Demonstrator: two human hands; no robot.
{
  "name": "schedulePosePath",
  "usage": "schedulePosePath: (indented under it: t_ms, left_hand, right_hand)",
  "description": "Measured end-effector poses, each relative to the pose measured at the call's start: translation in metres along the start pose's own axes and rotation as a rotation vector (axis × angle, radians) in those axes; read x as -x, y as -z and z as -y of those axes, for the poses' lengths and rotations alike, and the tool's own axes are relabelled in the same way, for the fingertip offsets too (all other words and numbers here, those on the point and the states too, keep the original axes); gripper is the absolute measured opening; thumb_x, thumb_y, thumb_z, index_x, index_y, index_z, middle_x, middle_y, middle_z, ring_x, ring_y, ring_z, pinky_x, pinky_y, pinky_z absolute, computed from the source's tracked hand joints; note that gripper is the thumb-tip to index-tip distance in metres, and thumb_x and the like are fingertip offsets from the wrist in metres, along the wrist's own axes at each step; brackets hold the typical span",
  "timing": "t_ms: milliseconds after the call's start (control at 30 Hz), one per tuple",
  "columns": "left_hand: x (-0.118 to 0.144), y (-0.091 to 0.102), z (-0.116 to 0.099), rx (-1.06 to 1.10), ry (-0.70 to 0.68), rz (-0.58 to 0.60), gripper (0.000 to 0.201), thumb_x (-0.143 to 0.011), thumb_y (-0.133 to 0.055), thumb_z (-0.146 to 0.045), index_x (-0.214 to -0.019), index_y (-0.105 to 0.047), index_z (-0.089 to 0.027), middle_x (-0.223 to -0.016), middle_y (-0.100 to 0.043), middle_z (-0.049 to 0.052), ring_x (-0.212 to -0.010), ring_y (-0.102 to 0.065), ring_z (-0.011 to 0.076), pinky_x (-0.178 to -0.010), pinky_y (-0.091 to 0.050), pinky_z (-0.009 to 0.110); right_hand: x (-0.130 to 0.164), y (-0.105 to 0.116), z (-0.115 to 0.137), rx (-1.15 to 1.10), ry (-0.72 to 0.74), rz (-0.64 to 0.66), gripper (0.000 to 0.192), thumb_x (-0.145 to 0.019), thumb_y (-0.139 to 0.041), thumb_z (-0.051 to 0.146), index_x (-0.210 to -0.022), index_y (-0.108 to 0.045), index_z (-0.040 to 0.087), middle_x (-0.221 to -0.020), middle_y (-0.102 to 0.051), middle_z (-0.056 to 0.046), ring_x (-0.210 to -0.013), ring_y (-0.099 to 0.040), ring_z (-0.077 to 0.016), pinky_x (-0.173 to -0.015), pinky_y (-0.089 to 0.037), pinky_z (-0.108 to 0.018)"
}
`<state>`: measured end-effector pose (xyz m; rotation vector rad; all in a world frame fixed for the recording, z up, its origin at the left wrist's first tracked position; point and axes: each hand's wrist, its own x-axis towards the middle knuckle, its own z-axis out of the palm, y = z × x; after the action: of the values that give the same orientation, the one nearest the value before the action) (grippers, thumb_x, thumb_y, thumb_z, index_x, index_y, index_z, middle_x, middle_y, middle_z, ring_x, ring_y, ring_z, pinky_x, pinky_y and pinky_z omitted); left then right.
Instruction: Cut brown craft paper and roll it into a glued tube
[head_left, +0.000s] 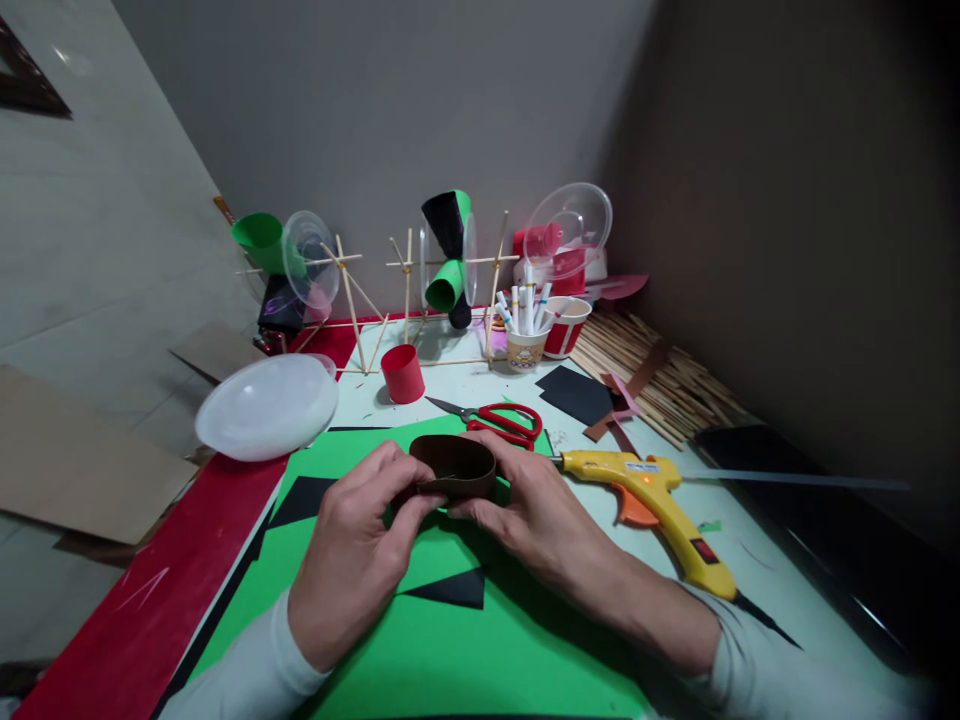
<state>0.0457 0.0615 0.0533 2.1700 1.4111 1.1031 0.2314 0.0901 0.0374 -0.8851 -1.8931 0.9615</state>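
Between my two hands is a dark brown paper ring (459, 487), a strip bent round into a short open tube. My left hand (360, 535) pinches its near left edge between thumb and fingers. Around its right side my right hand (529, 510) is closed, thumb at the front and fingers behind. Beneath both hands lies a green sheet (450, 660) with black paper pieces (457, 588) on it. Just beyond the ring rest red-handled scissors (499, 418). To the right of my right hand lies a yellow glue gun (660, 500) with a clear glue stick in its back.
A red paper ring (403, 374) stands beyond the scissors. Stick frames with green and black cones (448, 285) stand at the back. White bowls (266, 405) sit left. Cups of markers (526, 348), black card (576, 395) and a pile of wooden sticks (667, 370) lie right.
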Motion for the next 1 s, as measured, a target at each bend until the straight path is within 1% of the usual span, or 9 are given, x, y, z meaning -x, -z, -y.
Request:
schedulePosePath:
  t_ms: [233, 300, 433, 533, 633, 700, 767, 867, 1000]
  left_hand:
    - [-0.0004, -0.0064, 0.0037, 0.008, -0.075, -0.142, 0.017, -0.088, -0.065, -0.007, -0.089, -0.068, -0.024, -0.082, -0.061, -0.004, -0.078, -0.057, 0.0117, -0.072, -0.044, 0.022]
    - [0.0, -0.0075, 0.0044, -0.001, -0.075, -0.172, 0.02, -0.087, -0.067, -0.009, -0.099, -0.07, -0.025, -0.086, -0.062, -0.004, -0.079, -0.057, 0.012, -0.075, -0.044, 0.023]
    - [0.0004, -0.0081, 0.0043, 0.015, 0.05, -0.241, 0.055, -0.086, -0.07, -0.015, -0.136, -0.056, -0.034, -0.085, -0.054, -0.006, -0.077, -0.054, 0.0126, -0.083, -0.044, 0.026]
    - [-0.0016, -0.0073, 0.0034, 0.081, 0.178, -0.279, 0.07, -0.081, -0.076, -0.024, -0.145, -0.047, -0.035, -0.098, -0.057, -0.004, -0.088, -0.056, 0.0154, -0.088, -0.046, 0.029]
    - [-0.0044, -0.0067, 0.0026, 0.206, 0.293, -0.174, 0.054, -0.08, -0.076, -0.033, -0.132, -0.059, -0.026, -0.12, -0.065, 0.002, -0.105, -0.062, 0.0201, -0.09, -0.049, 0.031]
    - [-0.0055, -0.0072, 0.0022, 0.289, 0.341, -0.045, 0.034, -0.084, -0.072, -0.036, -0.115, -0.068, -0.022, -0.114, -0.071, 0.003, -0.104, -0.065, 0.0211, -0.09, -0.051, 0.03]
    - [-0.0057, -0.0085, 0.0014, 0.337, 0.368, 0.03, 0.024, -0.086, -0.069, -0.038, -0.104, -0.071, -0.021, -0.101, -0.075, 0.002, -0.089, -0.068, 0.0191, -0.082, -0.054, 0.028]
    - [-0.0058, -0.0098, -0.0011, 0.417, 0.411, 0.024, 0.026, -0.085, -0.07, -0.039, -0.103, -0.069, -0.02, -0.098, -0.075, 0.001, -0.072, -0.067, 0.0159, -0.064, -0.057, 0.025]
    - [-0.0084, -0.0077, -0.0049, 0.531, 0.424, 0.024, 0.033, -0.081, -0.073, -0.036, -0.109, -0.069, -0.017, -0.103, -0.075, 0.004, -0.067, -0.067, 0.0153, -0.059, -0.059, 0.025]
  right_hand:
    - [0.0005, -0.0013, 0.0008, -0.053, -0.059, -0.038, 0.026, -0.08, -0.068, 0.005, -0.102, -0.066, 0.019, -0.097, -0.071, -0.002, -0.09, -0.066, -0.0205, -0.08, -0.05, -0.031]
    - [0.0012, -0.0018, 0.0025, -0.1, -0.088, -0.05, 0.026, -0.08, -0.069, 0.006, -0.102, -0.066, 0.019, -0.096, -0.072, -0.002, -0.091, -0.067, -0.0204, -0.08, -0.05, -0.03]
    - [0.0016, -0.0034, 0.0048, -0.215, -0.108, -0.06, 0.027, -0.08, -0.07, 0.007, -0.104, -0.067, 0.019, -0.096, -0.073, -0.001, -0.097, -0.069, -0.0216, -0.085, -0.051, -0.031]
    - [0.0007, -0.005, 0.0045, -0.315, -0.113, -0.058, 0.027, -0.081, -0.07, 0.01, -0.106, -0.067, 0.021, -0.101, -0.074, 0.0, -0.1, -0.07, -0.0207, -0.087, -0.052, -0.031]
    - [0.0001, -0.0063, 0.0024, -0.345, -0.133, -0.082, 0.026, -0.081, -0.072, 0.012, -0.105, -0.067, 0.021, -0.101, -0.075, 0.0, -0.099, -0.071, -0.0209, -0.088, -0.053, -0.032]
    - [0.0001, -0.0065, 0.0005, -0.337, -0.138, -0.096, 0.026, -0.08, -0.074, 0.014, -0.104, -0.067, 0.021, -0.099, -0.076, -0.001, -0.097, -0.071, -0.022, -0.087, -0.053, -0.034]
    - [0.0002, -0.0063, -0.001, -0.32, -0.139, -0.096, 0.024, -0.081, -0.074, 0.016, -0.103, -0.067, 0.021, -0.099, -0.076, -0.002, -0.096, -0.07, -0.0234, -0.086, -0.053, -0.036]
    - [0.0006, -0.0058, -0.0012, -0.314, -0.134, -0.096, 0.025, -0.082, -0.074, 0.018, -0.106, -0.066, 0.021, -0.103, -0.076, -0.003, -0.098, -0.071, -0.0243, -0.088, -0.054, -0.038]
    - [0.002, -0.0058, 0.0013, -0.28, -0.116, -0.091, 0.04, -0.082, -0.076, 0.019, -0.118, -0.06, 0.023, -0.114, -0.074, -0.004, -0.106, -0.07, -0.0241, -0.093, -0.053, -0.039]
